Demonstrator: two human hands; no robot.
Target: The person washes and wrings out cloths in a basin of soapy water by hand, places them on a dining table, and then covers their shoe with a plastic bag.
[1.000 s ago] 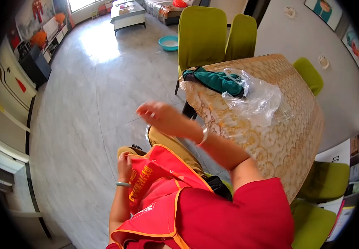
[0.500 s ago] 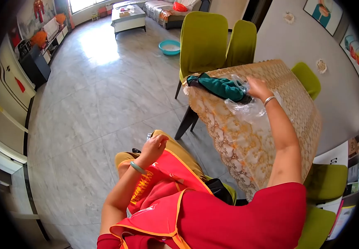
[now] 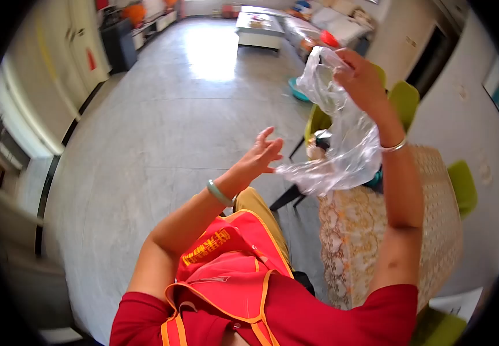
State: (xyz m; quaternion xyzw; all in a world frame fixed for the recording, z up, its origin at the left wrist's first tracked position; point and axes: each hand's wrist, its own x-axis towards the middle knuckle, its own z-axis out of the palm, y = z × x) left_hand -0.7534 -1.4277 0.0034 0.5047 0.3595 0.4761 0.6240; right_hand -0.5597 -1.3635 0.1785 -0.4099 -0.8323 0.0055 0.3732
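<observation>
My right hand [image 3: 360, 78] is raised at the upper right, its fingers closed on the top of a clear plastic bag [image 3: 350, 138]. The bag hangs loose and crumpled down to the left. Near its lower left end, my left hand [image 3: 259, 154] has its fingers apart and holds nothing. A strip of dark green cloth [image 3: 374, 181] shows behind the bag, on the patterned tablecloth [image 3: 434, 225]; most of it is hidden. A red apron [image 3: 232, 245] with orange edging and yellow lettering lies over my lap.
Green chairs stand behind the table [image 3: 404, 104] and at its right side [image 3: 462, 187]. A teal basin [image 3: 299, 90] is on the grey floor [image 3: 163, 127]. Farther off are a low white table [image 3: 260, 39] and a sofa [image 3: 336, 23]. White doors line the left.
My right hand has lifted the plastic bag off the table, up and toward the middle. My left hand has moved up from the apron and opened. The view has turned left.
</observation>
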